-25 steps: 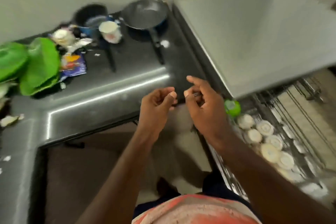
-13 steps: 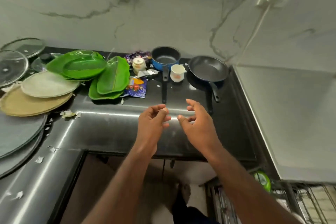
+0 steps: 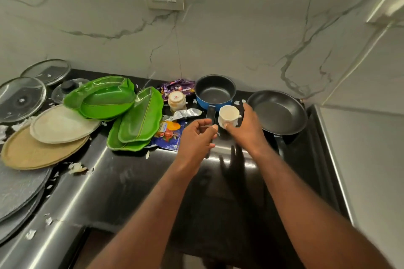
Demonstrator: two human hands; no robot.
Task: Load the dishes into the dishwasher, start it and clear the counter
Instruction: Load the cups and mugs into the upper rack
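Clasping the small white ceramic cup (image 3: 228, 116) from the right, the right hand (image 3: 247, 129) covers that side; whether the curled left hand (image 3: 196, 135) holds anything is unclear.

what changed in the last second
Both hands moved forward over the counter. The right hand reached the cup and now grips it, thumb in front. The left hand came over the saucepan handle; a grip is unclear. The frying pan, plates and wrappers stayed put.
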